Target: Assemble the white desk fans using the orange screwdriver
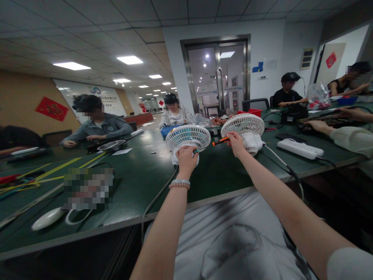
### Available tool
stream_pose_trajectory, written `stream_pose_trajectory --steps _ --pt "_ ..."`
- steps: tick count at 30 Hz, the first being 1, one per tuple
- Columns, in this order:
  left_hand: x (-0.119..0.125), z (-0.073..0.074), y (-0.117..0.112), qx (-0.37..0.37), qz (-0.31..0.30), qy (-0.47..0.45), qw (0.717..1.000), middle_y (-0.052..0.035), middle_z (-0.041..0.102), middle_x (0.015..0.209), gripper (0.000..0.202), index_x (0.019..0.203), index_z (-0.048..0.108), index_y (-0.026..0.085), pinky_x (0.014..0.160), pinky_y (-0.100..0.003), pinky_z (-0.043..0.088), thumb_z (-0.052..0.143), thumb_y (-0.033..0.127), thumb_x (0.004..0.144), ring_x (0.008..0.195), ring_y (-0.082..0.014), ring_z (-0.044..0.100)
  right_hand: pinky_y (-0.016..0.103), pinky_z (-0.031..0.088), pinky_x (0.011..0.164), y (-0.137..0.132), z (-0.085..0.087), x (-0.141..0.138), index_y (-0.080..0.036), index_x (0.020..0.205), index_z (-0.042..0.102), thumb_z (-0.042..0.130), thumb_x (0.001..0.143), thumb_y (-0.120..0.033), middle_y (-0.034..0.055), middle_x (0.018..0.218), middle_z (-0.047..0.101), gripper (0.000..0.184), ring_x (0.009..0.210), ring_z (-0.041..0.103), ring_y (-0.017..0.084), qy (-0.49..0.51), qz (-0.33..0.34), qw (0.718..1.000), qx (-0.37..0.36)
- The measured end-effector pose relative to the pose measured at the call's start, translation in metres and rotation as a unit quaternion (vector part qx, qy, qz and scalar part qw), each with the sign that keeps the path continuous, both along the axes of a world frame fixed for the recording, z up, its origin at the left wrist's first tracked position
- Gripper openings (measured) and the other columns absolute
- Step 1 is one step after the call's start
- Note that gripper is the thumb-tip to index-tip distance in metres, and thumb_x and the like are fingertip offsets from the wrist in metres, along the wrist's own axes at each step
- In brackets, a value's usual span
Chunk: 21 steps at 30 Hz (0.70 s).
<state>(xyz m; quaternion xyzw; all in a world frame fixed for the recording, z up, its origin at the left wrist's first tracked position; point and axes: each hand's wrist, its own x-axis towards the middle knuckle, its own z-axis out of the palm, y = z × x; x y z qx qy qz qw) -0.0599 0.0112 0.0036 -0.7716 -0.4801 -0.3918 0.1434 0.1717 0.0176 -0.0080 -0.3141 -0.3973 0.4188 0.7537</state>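
Observation:
Two white fans with round cage guards stand on the green table in front of me. My left hand [186, 157] is closed in front of the left fan [189, 134] and grips a small tool with a teal end [196, 151]; its exact kind is too small to tell. My right hand [235, 143] is closed around an orange and black screwdriver [220, 141], which points left toward the gap between the fans. That hand is right up against the right fan [244, 123], covering part of its base.
A white power strip [300, 148] lies at the right, near a co-worker's hands [319, 126]. Blue [166, 130] and red [256, 112] bins sit behind the fans. Yellow cords [58, 169] and a white oval object [48, 219] lie at the left. Several people sit around the table [140, 171].

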Motion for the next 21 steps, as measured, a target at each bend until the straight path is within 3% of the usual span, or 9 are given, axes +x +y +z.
stream_pose_trajectory --steps 3,9,12,21 --pt "-0.0003 -0.0006 0.0002 0.003 -0.005 0.001 1.000 -0.0020 0.065 0.093 0.020 0.093 0.061 0.027 0.089 -0.042 0.026 0.056 0.027 0.074 0.104 -0.0231 0.046 0.019 0.028 0.038 -0.0012 -0.0001 -0.0017 -0.019 0.070 0.058 0.062 0.064 -0.040 -0.0069 0.054 0.053 0.022 0.038 0.037 0.003 -0.031 -0.046 0.998 0.037" --pt "0.0003 0.0000 -0.0007 -0.005 0.006 0.003 1.000 -0.0034 0.065 0.097 0.021 0.094 0.062 0.026 0.090 -0.042 0.026 0.055 0.026 0.074 0.106 -0.0235 0.045 0.021 0.031 0.042 -0.0052 0.0029 0.0005 -0.016 0.070 0.063 0.050 0.069 -0.033 -0.0080 0.036 0.033 0.021 0.037 0.031 0.006 0.032 0.049 0.998 0.036" --pt "0.0006 0.0004 -0.0009 -0.008 0.007 0.004 1.000 -0.0032 0.065 0.097 0.021 0.093 0.062 0.026 0.089 -0.042 0.027 0.056 0.026 0.074 0.106 -0.0238 0.045 0.022 0.032 0.043 -0.0059 0.0039 0.0024 -0.015 0.071 0.064 0.047 0.068 -0.029 -0.0067 0.037 0.034 0.022 0.038 0.032 0.007 0.054 0.071 0.996 0.022" --pt "-0.0001 -0.0001 -0.0005 0.000 -0.005 -0.003 1.000 -0.0025 0.065 0.095 0.020 0.093 0.062 0.027 0.089 -0.042 0.027 0.056 0.027 0.073 0.105 -0.0237 0.045 0.021 0.032 0.041 -0.0014 0.0003 0.0015 -0.017 0.069 0.060 0.061 0.066 -0.035 -0.0069 0.041 0.041 0.018 0.039 0.036 0.006 0.050 0.056 0.997 0.030"
